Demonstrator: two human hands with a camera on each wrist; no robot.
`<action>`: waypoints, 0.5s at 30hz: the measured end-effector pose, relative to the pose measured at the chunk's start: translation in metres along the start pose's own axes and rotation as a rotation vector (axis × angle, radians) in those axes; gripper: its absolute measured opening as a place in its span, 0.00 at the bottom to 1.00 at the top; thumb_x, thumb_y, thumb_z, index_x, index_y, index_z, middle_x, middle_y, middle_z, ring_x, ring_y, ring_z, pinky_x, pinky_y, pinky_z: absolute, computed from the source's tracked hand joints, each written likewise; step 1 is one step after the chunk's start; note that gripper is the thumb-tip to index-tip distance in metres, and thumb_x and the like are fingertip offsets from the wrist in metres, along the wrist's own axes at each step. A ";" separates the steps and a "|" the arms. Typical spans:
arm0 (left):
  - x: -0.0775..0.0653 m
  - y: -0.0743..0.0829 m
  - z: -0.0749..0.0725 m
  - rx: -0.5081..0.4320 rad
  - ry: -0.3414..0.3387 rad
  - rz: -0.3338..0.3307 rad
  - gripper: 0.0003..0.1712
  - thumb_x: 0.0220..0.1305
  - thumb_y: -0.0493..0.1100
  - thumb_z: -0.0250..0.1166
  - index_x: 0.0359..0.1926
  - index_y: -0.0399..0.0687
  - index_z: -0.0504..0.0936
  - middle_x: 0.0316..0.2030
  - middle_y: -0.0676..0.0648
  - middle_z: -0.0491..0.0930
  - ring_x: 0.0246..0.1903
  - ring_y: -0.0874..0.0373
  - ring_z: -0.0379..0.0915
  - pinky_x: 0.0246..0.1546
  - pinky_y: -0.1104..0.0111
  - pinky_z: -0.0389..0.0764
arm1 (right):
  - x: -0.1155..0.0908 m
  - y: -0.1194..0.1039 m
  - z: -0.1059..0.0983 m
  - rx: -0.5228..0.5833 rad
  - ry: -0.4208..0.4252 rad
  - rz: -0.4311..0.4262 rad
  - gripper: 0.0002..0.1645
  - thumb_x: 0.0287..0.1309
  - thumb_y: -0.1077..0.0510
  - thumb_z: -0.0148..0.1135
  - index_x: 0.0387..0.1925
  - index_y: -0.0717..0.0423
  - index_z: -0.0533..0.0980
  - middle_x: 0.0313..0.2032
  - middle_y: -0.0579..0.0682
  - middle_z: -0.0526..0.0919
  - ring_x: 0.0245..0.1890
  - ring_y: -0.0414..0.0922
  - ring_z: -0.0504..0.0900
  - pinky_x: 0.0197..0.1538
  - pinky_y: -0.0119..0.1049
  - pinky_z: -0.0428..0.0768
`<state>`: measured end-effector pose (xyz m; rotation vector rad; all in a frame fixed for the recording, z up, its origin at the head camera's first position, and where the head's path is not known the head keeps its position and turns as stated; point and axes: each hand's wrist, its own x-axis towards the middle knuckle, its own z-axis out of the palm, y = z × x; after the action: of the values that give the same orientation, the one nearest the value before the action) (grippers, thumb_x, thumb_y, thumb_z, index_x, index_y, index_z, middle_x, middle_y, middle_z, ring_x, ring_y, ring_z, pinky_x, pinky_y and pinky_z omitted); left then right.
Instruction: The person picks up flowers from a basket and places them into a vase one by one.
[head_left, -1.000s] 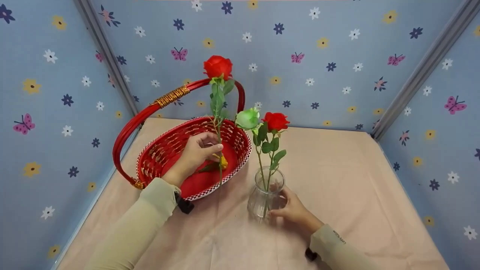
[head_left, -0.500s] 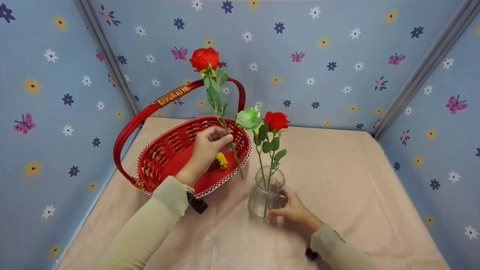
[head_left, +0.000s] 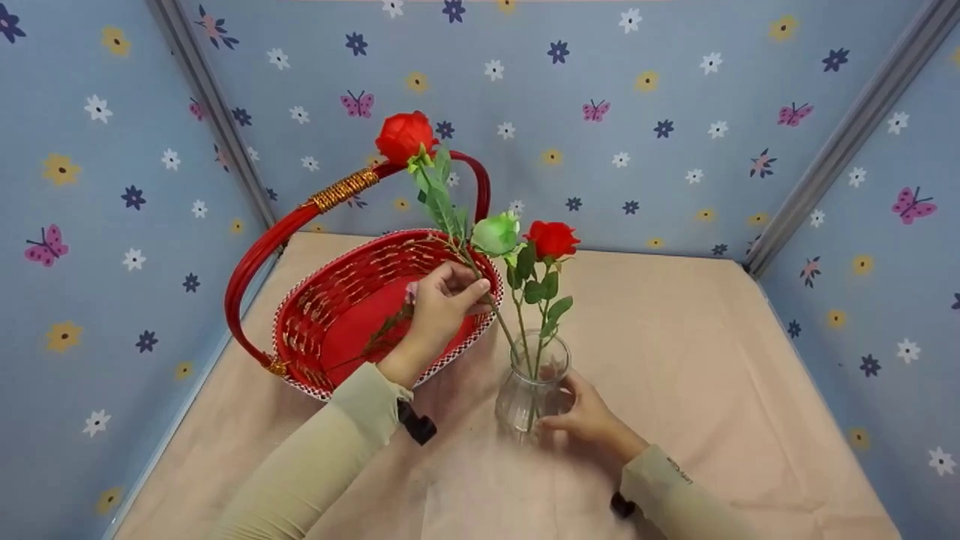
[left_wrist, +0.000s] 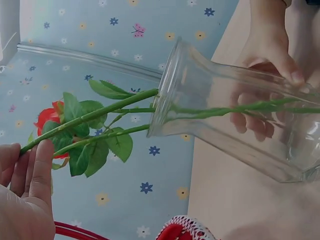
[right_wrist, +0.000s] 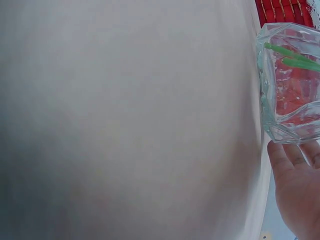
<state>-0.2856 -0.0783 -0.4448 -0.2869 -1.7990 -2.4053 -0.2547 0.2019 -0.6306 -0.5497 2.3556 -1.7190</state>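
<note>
My left hand [head_left: 444, 304] pinches the green stem of a long red rose [head_left: 405, 137]. The rose leans left, its bloom overlapping the basket handle in the head view. In the left wrist view, the stem's lower end [left_wrist: 150, 93] is right at the mouth of a clear glass vase [left_wrist: 200, 75]. Standing in the vase are a pale green rose [head_left: 495, 235] and another red rose [head_left: 553, 240]. My right hand [head_left: 592, 420] grips the vase low on its right side, thumb in front. From the right wrist, fingers [right_wrist: 295, 155] show against the faceted glass base.
A red woven basket [head_left: 300, 289] with a tall arched handle [head_left: 259, 255] stands on the left. Inside lies a pinkish flower [head_left: 412, 291] on a dark stem, partly behind my left hand. A peach cloth [head_left: 675, 360] covers the table; flower-patterned walls [head_left: 660, 90] enclose it.
My left hand has carried the red rose right, from over the basket to the vase; its stem now slants toward the vase mouth. My right hand stays on the vase.
</note>
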 end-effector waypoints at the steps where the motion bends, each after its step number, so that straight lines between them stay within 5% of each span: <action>1: 0.000 -0.001 0.001 -0.006 0.000 0.000 0.07 0.71 0.25 0.67 0.40 0.39 0.80 0.32 0.49 0.85 0.31 0.59 0.89 0.35 0.66 0.92 | 0.000 0.000 0.000 -0.001 0.000 0.001 0.55 0.44 0.66 0.86 0.74 0.65 0.70 0.69 0.66 0.78 0.74 0.65 0.74 0.78 0.63 0.69; 15: -0.010 -0.025 0.015 0.037 0.016 0.020 0.06 0.71 0.25 0.67 0.40 0.33 0.77 0.31 0.49 0.85 0.29 0.61 0.86 0.35 0.61 0.93 | -0.001 0.001 -0.002 0.014 -0.009 -0.015 0.55 0.45 0.67 0.86 0.74 0.67 0.68 0.70 0.70 0.77 0.74 0.68 0.73 0.78 0.65 0.68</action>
<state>-0.2796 -0.0567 -0.4665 -0.2799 -1.8229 -2.3511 -0.2550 0.2040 -0.6313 -0.5732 2.3366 -1.7344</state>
